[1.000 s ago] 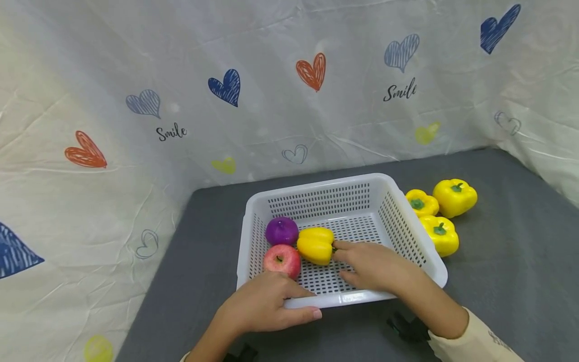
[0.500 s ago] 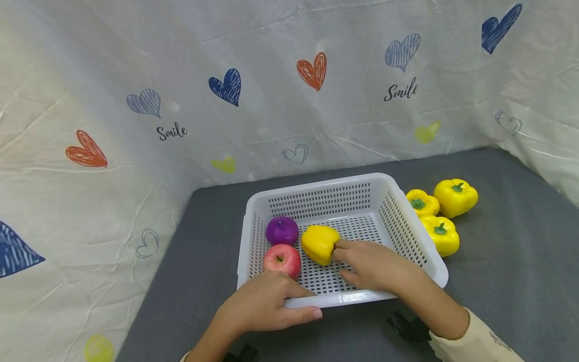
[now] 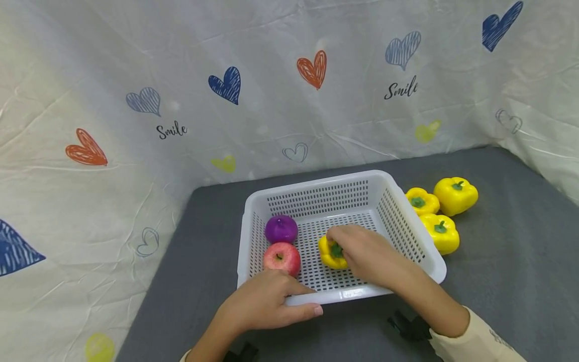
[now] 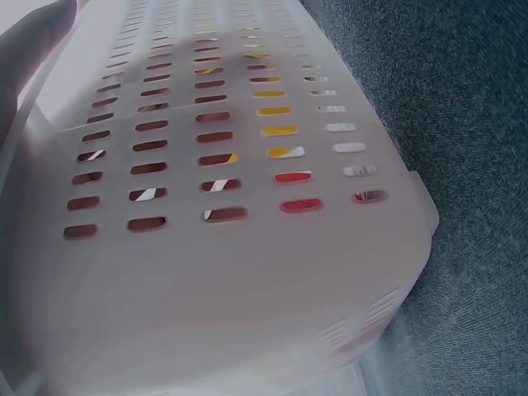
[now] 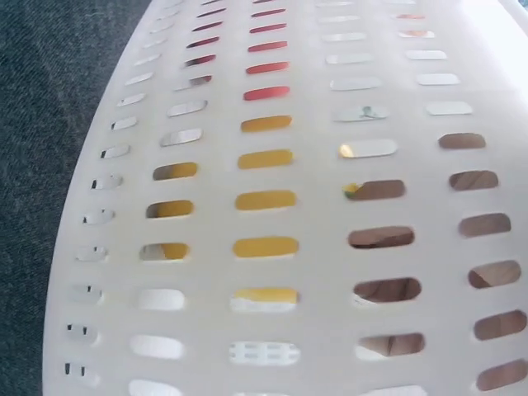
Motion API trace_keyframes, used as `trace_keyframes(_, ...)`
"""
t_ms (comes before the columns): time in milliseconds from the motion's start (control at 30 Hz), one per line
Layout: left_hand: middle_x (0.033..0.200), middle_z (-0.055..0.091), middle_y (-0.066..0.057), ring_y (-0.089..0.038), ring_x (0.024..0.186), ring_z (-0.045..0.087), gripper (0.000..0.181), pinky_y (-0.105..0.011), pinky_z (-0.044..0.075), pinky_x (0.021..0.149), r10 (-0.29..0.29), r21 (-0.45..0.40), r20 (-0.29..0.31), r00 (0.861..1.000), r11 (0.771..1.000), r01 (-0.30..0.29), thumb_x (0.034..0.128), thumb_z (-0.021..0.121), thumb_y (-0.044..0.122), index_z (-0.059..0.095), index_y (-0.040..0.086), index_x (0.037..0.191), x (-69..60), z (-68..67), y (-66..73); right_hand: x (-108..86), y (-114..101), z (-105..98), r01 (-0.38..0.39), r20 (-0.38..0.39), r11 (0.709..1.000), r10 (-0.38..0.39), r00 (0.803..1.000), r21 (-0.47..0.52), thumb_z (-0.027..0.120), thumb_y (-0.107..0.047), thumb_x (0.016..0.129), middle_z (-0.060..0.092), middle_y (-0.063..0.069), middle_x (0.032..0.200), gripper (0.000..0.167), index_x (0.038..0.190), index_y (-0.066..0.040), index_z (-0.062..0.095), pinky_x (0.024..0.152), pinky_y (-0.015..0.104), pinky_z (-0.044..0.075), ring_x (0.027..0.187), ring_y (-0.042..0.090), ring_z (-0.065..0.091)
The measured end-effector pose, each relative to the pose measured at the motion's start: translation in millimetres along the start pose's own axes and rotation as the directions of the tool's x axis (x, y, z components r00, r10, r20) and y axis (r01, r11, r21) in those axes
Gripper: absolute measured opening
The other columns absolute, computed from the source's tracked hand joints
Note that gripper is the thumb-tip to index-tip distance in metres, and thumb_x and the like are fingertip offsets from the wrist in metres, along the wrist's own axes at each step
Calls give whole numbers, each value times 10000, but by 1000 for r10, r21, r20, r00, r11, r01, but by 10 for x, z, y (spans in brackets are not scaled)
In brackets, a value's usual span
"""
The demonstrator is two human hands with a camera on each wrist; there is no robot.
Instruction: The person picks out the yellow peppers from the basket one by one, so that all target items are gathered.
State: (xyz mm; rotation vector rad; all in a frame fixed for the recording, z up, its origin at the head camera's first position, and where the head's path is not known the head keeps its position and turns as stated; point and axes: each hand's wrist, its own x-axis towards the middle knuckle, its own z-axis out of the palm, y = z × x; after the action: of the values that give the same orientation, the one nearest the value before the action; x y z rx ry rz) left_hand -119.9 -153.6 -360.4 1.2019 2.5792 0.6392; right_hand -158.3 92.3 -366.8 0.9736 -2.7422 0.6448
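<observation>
A white slotted plastic basket [image 3: 344, 294] stands in the middle of the head view. My left hand [image 3: 264, 301] holds its near rim, thumb outside and fingers reaching over inside. Within the basket, my right hand [image 3: 371, 255] grips a yellow bell pepper [image 3: 327, 253], whose green stem faces up; the fingertips are partly hidden. To the left of it a red apple [image 3: 282, 258] sits in front of a purple onion [image 3: 281, 229]. Both wrist views mostly show the basket's outer wall [image 4: 206, 289], with yellow and red glimpsed through its slots.
Several yellow bell peppers [image 3: 440, 234] lie on the dark grey table [image 3: 502, 216], just outside the basket's right wall. Behind the table hangs a pale curtain [image 3: 262, 130] printed with hearts, also along both sides.
The yellow bell pepper has turned from its side to stem-up and shifted right, away from the apple and onion. My right hand has risen and closed over it. My left hand stays on the rim.
</observation>
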Motion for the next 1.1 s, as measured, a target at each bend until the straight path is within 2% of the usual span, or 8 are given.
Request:
trace_keyframes(167, 804, 637, 257, 97, 623, 503, 423, -119, 436, 572, -20, -9, 17, 1000, 1000, 20, 968, 559, 580, 797, 249, 1081, 6, 9, 6, 12, 1, 5, -25, -23, 1000, 25, 999, -15, 746, -13, 870, 618, -32, 965, 297, 1119, -153, 662, 788, 335, 502, 855, 167, 524)
trace_keyframes(400, 795, 640, 252, 88, 613, 513, 430, -135, 446, 557, -37, -22, 25, 999, 999, 38, 960, 567, 587, 797, 245, 1083, 7, 12, -2, 8, 4, -7, -63, -51, 997, 65, 997, 32, 775, 38, 820, 647, 8, 1033, 398, 1167, -126, 667, 881, 419, 523, 932, 210, 569)
trace_keyframes(567, 760, 610, 252, 86, 599, 497, 427, -138, 430, 542, -36, 1, 16, 999, 999, 36, 958, 563, 596, 800, 251, 1042, 9, 15, -7, 8, 14, -14, -78, -65, 995, 82, 995, 54, 733, 38, 853, 668, 31, 1041, 362, 1180, -105, 671, 875, 434, 526, 924, 221, 589)
trace_keyframes(767, 782, 634, 249, 95, 603, 497, 431, -127, 432, 551, -24, -5, 15, 1000, 1000, 24, 963, 558, 591, 797, 251, 1079, 17, 11, -2, 2, 27, -16, -45, -95, 997, 51, 994, 57, 660, -10, 932, 689, 13, 1042, 237, 1137, -122, 704, 853, 409, 523, 926, 207, 589)
trace_keyframes(967, 859, 678, 237, 107, 648, 522, 436, -119, 447, 596, -36, -7, 18, 999, 999, 36, 958, 565, 593, 791, 251, 1107, 10, 1, 11, 0, 29, -10, -48, -91, 998, 51, 995, 30, 690, 29, 889, 685, 15, 1102, 320, 1166, -131, 710, 908, 431, 506, 1016, 232, 587)
trace_keyframes(1100, 866, 677, 242, 111, 660, 528, 437, -122, 447, 602, -46, 0, 17, 999, 999, 46, 954, 565, 601, 791, 259, 1105, 5, 0, 13, -9, 32, -7, -31, -104, 1000, 31, 994, 7, 696, 6, 892, 676, 26, 1142, 303, 1169, -116, 705, 947, 434, 491, 1064, 241, 578)
